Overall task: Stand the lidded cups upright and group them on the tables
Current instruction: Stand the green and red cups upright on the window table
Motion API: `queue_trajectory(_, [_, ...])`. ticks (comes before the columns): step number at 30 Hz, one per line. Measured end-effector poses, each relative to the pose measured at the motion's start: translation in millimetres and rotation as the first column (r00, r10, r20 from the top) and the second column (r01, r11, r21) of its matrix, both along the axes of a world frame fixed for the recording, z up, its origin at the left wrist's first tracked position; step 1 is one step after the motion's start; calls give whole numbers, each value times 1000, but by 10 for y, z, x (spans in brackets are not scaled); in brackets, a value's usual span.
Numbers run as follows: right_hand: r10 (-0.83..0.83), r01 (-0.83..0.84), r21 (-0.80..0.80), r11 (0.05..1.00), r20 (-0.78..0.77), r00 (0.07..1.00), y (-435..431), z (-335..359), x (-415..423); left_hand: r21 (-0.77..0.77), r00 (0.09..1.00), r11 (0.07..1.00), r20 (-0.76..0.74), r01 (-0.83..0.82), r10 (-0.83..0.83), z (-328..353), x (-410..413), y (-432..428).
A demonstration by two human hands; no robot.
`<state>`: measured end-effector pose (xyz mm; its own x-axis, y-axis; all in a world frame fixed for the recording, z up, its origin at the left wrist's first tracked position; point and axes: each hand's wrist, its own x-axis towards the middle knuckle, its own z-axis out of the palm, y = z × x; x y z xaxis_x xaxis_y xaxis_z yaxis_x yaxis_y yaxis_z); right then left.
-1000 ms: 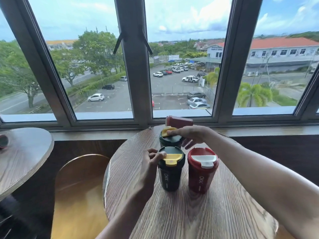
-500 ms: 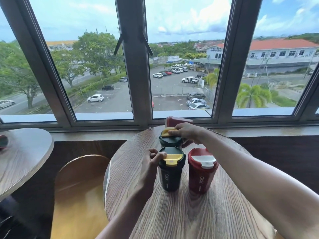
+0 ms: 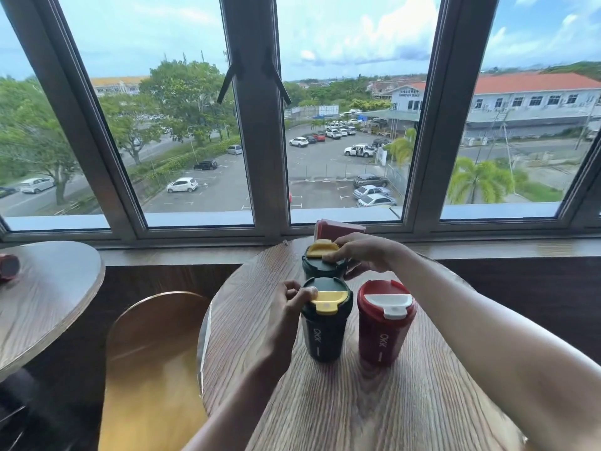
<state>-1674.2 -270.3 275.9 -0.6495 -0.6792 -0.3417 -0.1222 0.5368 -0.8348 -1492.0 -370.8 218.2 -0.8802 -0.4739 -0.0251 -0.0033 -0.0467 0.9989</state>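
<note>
Three cups upright on the round table (image 3: 374,402): near green cup (image 3: 326,320) pinched at the lid by the left hand (image 3: 287,307), far green cup (image 3: 322,263) behind it gripped by the right hand (image 3: 364,255). Red cup (image 3: 385,323) beside. Crowded; a careless release likely to topple a neighbour.

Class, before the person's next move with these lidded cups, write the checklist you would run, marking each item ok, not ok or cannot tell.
1. Near green cup upright: ok.
2. Near red cup upright: ok.
3. Far green cup upright under the right hand: ok.
4. Far red cup upright: not ok, it lies tilted.
5. Left hand steadying the near green cup: ok.
6. Red object on the left table upright: cannot tell.
</note>
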Motion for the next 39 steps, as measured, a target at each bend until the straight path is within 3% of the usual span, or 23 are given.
queue_trajectory(8, [10, -9, 24, 1000, -39, 999, -48, 6, 81, 0, 1000, 1000, -8, 4, -4, -8, -9, -24])
queue_trajectory(12, [-6, 13, 48, 999, -160, 987, 26, 35, 194, -38, 999, 998, 15, 42, -41, -93, 3, -104])
queue_trajectory(19, [-295, 269, -123, 955, -308, 905, 431, 52, 406, -63, 994, 993, -55, -95, 92, -18, -163, -404])
queue_trajectory(24, [-417, 364, -268, 892, -177, 891, 735, -34, 656, -149, 993, 985, -90, -90, 77, 213, -755, -680])
queue_trajectory(28, [-360, 323, -323, 889, -59, 931, 874, -196, 619, -232, 999, 972, -28, 36, -44, 381, -1382, -743])
queue_trajectory(34, [-40, 109, -387, 915, 182, 982, 993, -296, 417, -379, 939, 869, 255, 317, -231, 269, -2279, -973])
queue_trajectory(39, [117, -15, -416, 909, 219, 969, 983, -321, 237, -357, 872, 827, 396, 435, -287, 194, -2644, -1133])
